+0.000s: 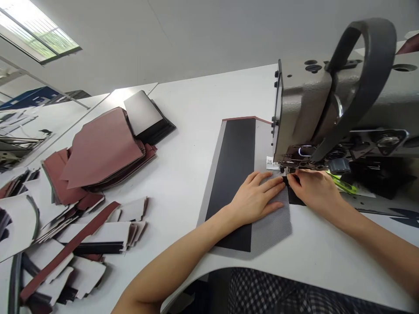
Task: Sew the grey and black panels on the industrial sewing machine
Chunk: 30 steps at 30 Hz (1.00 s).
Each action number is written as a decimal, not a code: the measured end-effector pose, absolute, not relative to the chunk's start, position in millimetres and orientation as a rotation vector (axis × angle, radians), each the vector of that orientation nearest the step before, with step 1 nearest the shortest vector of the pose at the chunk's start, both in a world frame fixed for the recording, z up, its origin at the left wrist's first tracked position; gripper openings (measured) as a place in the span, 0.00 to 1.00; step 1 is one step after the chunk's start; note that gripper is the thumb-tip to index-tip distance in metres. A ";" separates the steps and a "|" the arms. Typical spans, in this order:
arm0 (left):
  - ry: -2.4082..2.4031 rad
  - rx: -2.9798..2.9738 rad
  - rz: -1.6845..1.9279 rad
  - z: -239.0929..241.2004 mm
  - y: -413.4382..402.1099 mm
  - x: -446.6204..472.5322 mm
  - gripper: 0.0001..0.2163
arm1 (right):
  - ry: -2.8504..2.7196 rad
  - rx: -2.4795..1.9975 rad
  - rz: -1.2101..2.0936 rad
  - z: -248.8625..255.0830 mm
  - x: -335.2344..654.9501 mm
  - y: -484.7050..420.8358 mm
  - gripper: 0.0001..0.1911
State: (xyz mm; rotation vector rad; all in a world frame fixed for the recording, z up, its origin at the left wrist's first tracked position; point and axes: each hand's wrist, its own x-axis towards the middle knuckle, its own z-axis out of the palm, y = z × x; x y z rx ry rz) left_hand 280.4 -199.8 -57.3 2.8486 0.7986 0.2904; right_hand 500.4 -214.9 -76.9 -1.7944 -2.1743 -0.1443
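On the white table (pixel 183 183), a gray-black panel (pixel 234 174) lies under parted left fingers (pixel 273 182), beside curled right fingers (pixel 294 183), grip unclear.

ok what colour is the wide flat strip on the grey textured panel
The wide flat strip is black, showing best in the head view.

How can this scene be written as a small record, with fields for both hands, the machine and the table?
Left hand: spread flat on the grey-and-black flat panel
Right hand: fingers bent at the thin black piece; grip unclear
Equipment: grey metal sewing machine with curved black handle
Label: small white printed label near the machine's lower left corner
Surface: white table
Left side: stacked maroon pieces and a long maroon strip
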 end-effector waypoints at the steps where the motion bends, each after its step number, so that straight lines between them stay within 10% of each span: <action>1: 0.807 2.849 0.289 -57.0 -200.5 280.6 0.25 | -2.170 -1.778 -0.160 -76.7 501.2 -216.2 0.15; 10: 0.818 2.820 0.299 -59.6 -202.0 281.1 0.24 | -2.414 -1.076 0.031 -80.9 531.7 -236.9 0.20; 30: 0.768 2.788 0.294 -59.1 -155.1 285.6 0.21 | -2.336 -1.140 -0.200 -83.9 527.3 -215.2 0.17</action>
